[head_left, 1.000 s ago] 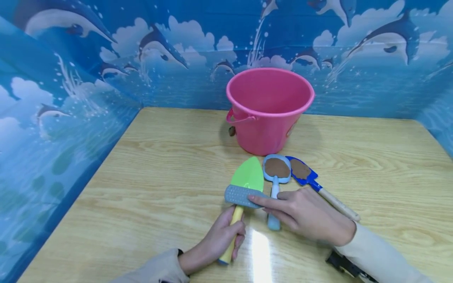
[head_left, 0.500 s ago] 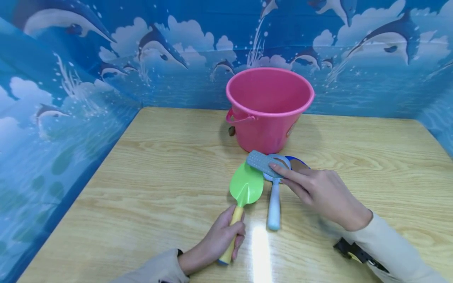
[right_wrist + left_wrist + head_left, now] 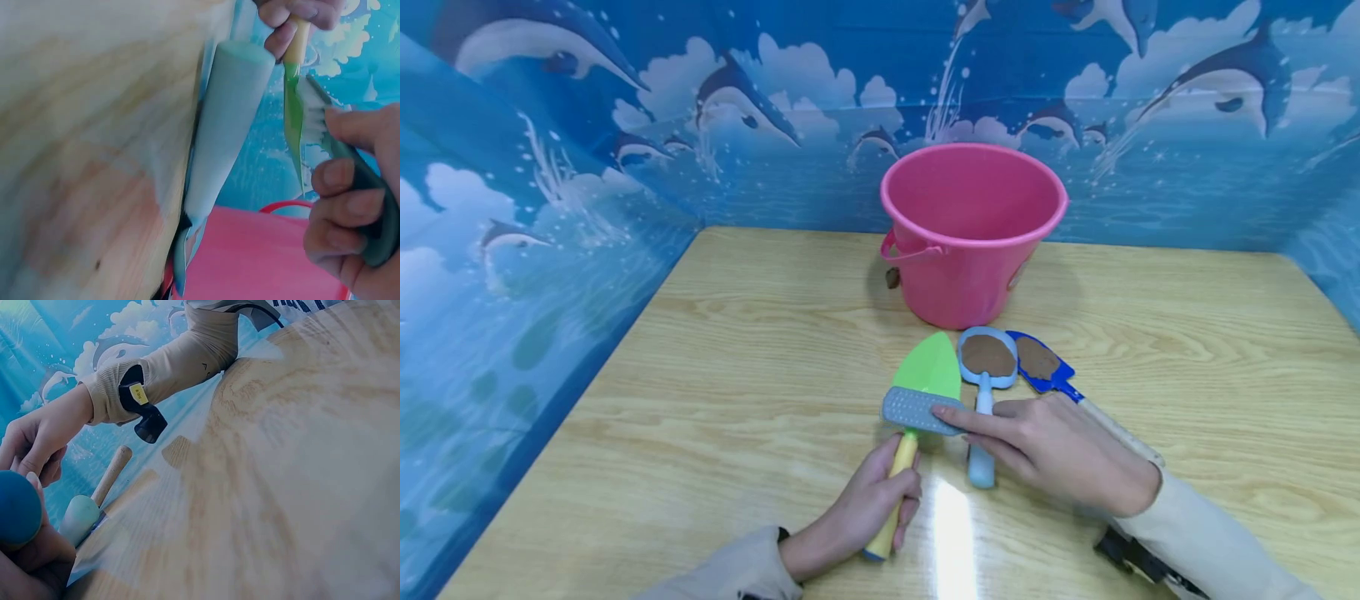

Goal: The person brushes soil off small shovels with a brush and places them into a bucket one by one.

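In the head view the left hand (image 3: 874,502) grips the yellow handle (image 3: 891,500) of a green shovel (image 3: 929,365), its blade pointing toward the back. The right hand (image 3: 1060,450) holds a grey-blue brush (image 3: 917,410) across the lower part of that blade. White bristles (image 3: 312,109) face the green blade (image 3: 292,119) in the right wrist view, where the right hand's fingers (image 3: 353,206) curl round the brush's dark green handle (image 3: 377,231). The left wrist view shows the left hand (image 3: 39,562) round the handle's blue end (image 3: 19,509).
A pink bucket (image 3: 958,283) stands behind the shovels. Right of the green blade lie a light blue shovel (image 3: 982,471) and a dark blue one (image 3: 1063,383) with a wooden handle, both with brown patches on their blades. Dolphin-printed sheeting (image 3: 820,108) surrounds the wooden table (image 3: 737,358).
The right hand moved the brush up and right toward the green blade's tip, then back down and left to its lower part. The left hand has stayed in place.
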Demonstrator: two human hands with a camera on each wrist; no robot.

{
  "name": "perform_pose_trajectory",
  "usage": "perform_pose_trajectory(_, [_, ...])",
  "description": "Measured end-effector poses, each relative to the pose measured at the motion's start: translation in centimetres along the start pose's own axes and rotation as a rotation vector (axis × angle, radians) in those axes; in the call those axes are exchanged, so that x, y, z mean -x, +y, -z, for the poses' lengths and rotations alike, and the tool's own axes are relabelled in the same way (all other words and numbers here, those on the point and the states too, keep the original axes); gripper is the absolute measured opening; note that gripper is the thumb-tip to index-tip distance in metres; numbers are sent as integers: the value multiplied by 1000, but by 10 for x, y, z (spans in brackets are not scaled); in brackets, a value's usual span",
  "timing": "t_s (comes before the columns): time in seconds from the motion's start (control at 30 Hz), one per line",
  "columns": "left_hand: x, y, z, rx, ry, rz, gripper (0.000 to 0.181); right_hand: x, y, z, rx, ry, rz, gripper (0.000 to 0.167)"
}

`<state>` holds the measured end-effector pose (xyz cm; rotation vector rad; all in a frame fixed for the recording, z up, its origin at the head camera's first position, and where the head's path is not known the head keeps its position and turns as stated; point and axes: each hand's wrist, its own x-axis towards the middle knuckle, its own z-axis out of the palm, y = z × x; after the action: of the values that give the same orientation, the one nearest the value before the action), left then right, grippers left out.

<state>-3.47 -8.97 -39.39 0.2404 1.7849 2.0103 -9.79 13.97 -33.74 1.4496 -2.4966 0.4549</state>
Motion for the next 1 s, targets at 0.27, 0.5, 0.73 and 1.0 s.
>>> perform_pose_trajectory(0.27, [0, 0, 0, 3, 0, -9, 12, -1, 13, -1, 21, 141, -6, 37])
perform_pose_trajectory(0.5, [1, 1, 0, 16, -5, 2, 9, 1, 18, 3, 95, 200, -88, 38])
perform_pose_trajectory(0.73, [0, 4, 2, 176, 5, 56, 37, 5, 27, 12, 146, 297, -170, 39])
perform_pose_trajectory(1.0, [-1, 4, 4, 189, 25, 60, 45, 2, 23, 16, 75, 300, -73, 40])
